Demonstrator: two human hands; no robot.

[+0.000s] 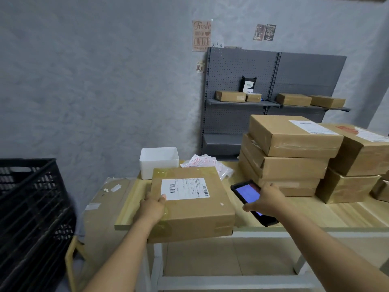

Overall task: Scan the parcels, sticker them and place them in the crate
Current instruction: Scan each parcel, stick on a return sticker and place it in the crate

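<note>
Parcel (190, 204): flat brown carton (white barcode label), left hand (152, 207) gripping its edge; right hand (266, 200) clutches scanner (251, 200).

grey wall (94, 81) w/ posters | pegboard shelving (242, 81) | tiled floor (221, 260)
</note>
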